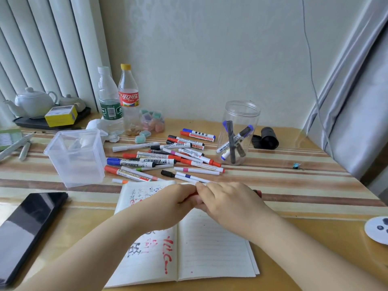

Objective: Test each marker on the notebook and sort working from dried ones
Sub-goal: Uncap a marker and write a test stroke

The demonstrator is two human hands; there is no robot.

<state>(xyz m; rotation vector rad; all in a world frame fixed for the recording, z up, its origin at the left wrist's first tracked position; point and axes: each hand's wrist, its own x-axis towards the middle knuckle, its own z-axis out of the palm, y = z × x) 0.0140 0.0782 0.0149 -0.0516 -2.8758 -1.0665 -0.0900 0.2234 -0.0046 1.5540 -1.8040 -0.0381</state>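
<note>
An open lined notebook [212, 248] lies at the table's near edge, its left page marked with red and black scribbles. Above it my left hand [168, 206] and my right hand [231, 204] meet, both closed around one red marker [257, 192]; its dark end sticks out to the right of my right hand and a bit of red shows between the hands. Several loose markers [168, 158] lie in a pile beyond the notebook. A round clear jar [241, 114] at the right holds several markers. A square clear plastic bin [77, 158] stands at the left.
A black phone [27, 229] lies at the near left. Two plastic bottles [117, 101], small pastel cases [151, 120], crumpled tissue and a teapot tray [37, 120] stand at the back left. A black roll [267, 138] sits right of the jar, a round coaster [378, 229] at the far right edge.
</note>
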